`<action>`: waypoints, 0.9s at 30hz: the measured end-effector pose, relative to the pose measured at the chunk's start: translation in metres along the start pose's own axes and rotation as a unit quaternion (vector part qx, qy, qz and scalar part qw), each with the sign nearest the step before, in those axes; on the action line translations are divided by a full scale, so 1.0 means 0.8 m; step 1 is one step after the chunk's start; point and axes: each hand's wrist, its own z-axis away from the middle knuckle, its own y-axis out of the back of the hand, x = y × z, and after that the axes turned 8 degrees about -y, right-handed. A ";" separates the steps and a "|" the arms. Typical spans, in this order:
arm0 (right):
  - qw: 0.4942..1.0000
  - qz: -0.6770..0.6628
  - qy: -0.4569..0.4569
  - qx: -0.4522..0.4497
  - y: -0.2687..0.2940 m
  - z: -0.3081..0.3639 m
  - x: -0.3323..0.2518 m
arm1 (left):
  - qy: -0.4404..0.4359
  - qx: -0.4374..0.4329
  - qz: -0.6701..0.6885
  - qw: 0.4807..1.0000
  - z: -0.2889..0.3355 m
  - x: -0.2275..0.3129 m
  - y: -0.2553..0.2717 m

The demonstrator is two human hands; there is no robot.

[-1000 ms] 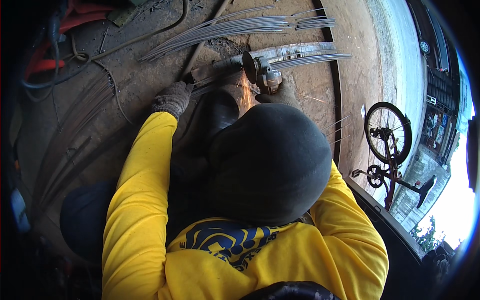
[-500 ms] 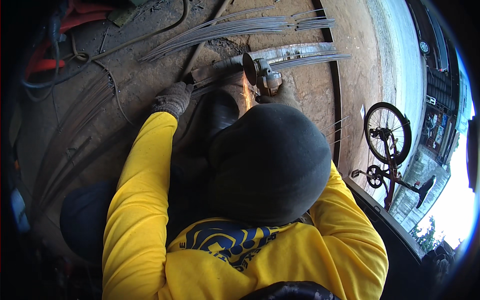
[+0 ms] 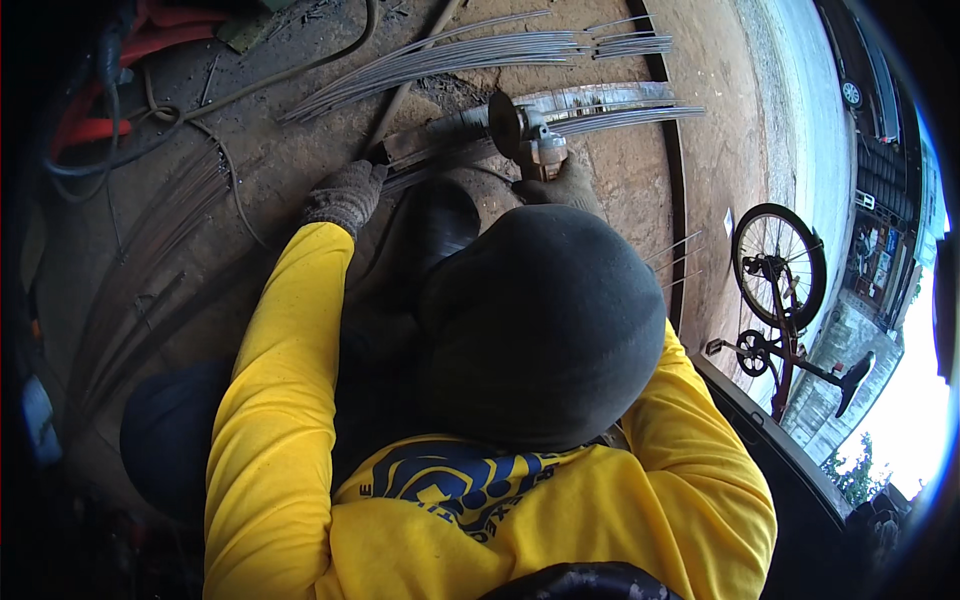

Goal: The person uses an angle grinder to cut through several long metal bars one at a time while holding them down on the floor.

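My right hand, in a knitted work glove and partly hidden behind my dark-clothed knee, grips an angle grinder. The grinder's round disc stands on edge over a bundle of thin metal rods; no sparks show. I cannot tell whether the disc touches them. Wrapped in a grey knitted glove, my left hand is closed round the rods, by the dark end of a metal channel. The channel lies along the far side of the bundle. My dark boot is between the hands.
More rods lie beyond, beside a hose on the dirty floor. A long metal edge runs along the right. Past it stands a bicycle. Red equipment with cables sits at the far left.
The stream of orange sparks below the grinder disc has stopped. The grinder has shifted slightly and its disc is turned a little differently. My left hand stays in place.
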 end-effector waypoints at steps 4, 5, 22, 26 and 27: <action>0.998 -0.038 0.007 0.045 0.004 0.012 -0.005 | -0.020 0.005 0.004 1.000 -0.005 -0.008 -0.001; 0.997 -0.055 0.018 0.050 0.004 0.006 0.008 | -0.025 0.002 0.007 1.000 -0.006 -0.005 0.000; 0.999 0.015 -0.033 0.038 0.005 0.035 0.018 | 0.000 0.038 -0.003 0.999 -0.007 -0.003 0.006; 0.999 0.039 -0.028 0.011 0.007 0.032 0.003 | 0.007 0.017 -0.004 1.000 -0.005 0.002 0.010; 0.999 0.040 -0.022 0.003 0.007 0.029 0.002 | 0.006 0.019 -0.007 1.000 -0.005 0.001 0.009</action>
